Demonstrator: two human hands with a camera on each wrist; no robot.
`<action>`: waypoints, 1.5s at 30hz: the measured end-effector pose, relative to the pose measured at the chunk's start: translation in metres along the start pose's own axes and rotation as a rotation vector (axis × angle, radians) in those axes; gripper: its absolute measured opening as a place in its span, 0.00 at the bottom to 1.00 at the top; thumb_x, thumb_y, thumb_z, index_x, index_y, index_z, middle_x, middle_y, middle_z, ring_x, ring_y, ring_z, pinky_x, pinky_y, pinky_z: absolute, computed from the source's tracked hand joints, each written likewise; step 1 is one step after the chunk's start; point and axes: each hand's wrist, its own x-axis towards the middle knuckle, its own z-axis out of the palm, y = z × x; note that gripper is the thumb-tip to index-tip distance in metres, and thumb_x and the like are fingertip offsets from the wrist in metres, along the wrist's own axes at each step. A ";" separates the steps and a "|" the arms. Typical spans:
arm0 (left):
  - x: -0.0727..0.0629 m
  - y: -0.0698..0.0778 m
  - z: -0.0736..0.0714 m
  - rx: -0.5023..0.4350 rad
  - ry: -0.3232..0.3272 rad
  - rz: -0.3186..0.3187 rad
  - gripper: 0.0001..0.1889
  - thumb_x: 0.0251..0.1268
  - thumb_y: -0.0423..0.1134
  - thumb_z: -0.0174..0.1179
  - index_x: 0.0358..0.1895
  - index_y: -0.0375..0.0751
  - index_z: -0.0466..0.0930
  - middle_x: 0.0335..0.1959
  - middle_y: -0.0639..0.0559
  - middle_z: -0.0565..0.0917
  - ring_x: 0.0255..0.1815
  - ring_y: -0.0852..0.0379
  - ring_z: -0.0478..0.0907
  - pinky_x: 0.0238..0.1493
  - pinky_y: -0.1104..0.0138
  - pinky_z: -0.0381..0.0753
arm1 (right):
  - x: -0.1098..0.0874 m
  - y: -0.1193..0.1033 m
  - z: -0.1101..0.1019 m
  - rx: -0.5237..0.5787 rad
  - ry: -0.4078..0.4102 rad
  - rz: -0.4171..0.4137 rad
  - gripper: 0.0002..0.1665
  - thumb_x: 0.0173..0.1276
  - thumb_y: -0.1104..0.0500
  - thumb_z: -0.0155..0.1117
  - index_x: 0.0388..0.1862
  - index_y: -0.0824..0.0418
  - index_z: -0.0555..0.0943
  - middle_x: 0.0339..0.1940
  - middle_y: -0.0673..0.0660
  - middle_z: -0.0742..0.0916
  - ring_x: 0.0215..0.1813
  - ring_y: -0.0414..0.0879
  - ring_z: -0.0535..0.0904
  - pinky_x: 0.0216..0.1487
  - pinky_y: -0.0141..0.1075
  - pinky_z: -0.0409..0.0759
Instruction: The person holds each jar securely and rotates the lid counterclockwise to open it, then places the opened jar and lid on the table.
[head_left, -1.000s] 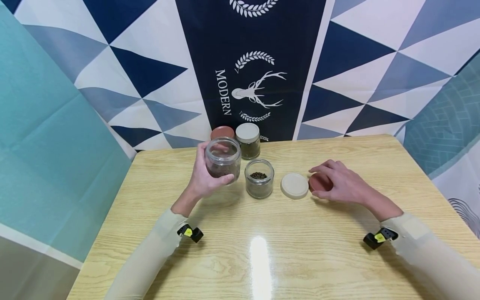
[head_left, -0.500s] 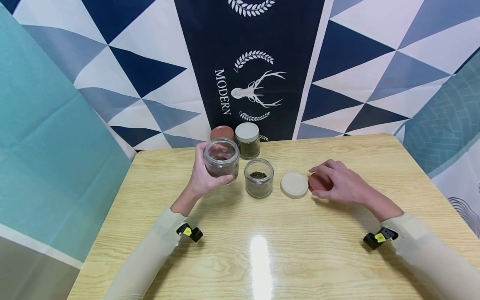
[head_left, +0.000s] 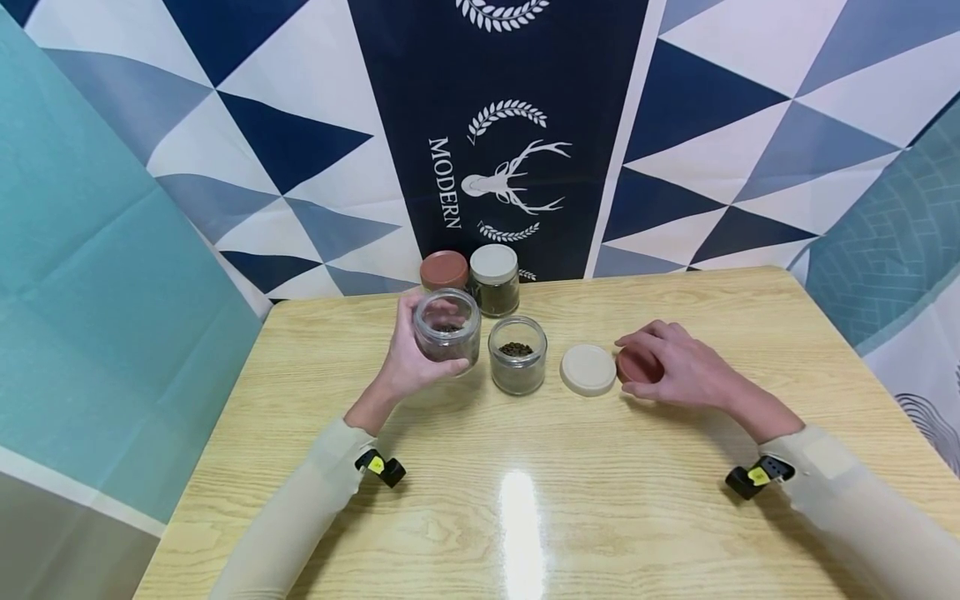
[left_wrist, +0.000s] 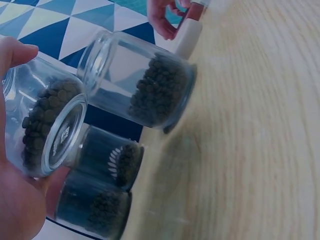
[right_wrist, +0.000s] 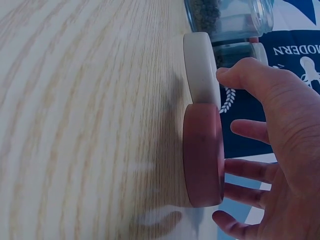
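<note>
My left hand point(head_left: 420, 354) grips an open glass jar point(head_left: 448, 329) round its side, off the tabletop. Dark bean-like pieces point(left_wrist: 47, 112) lie inside it. Close to its right stands a second open glass jar point(head_left: 517, 367), also part filled with dark pieces. Whether the two jars touch, I cannot tell. My right hand point(head_left: 682, 367) hovers over a red lid point(right_wrist: 202, 155) lying on the table, with fingers and thumb spread and not closed round it. A cream lid point(head_left: 588, 371) lies against the red one, near the thumb.
Behind the held jar stand two lidded jars, one with a red lid point(head_left: 444, 269) and one with a white lid point(head_left: 493, 262), close to the patterned wall cloth point(head_left: 510, 167). The wooden table point(head_left: 600, 500) reaches back to the cloth.
The jar in my left hand has dipped slightly and its mouth has come a little nearer. My right hand and the two loose lids have barely moved.
</note>
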 end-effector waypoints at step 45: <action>-0.015 -0.033 -0.009 0.134 -0.194 -0.341 0.50 0.52 0.23 0.84 0.72 0.33 0.54 0.78 0.29 0.78 0.83 0.31 0.75 0.90 0.42 0.67 | 0.005 -0.008 -0.006 0.001 0.017 -0.001 0.38 0.64 0.43 0.85 0.71 0.54 0.87 0.63 0.65 0.87 0.58 0.59 0.82 0.46 0.49 0.82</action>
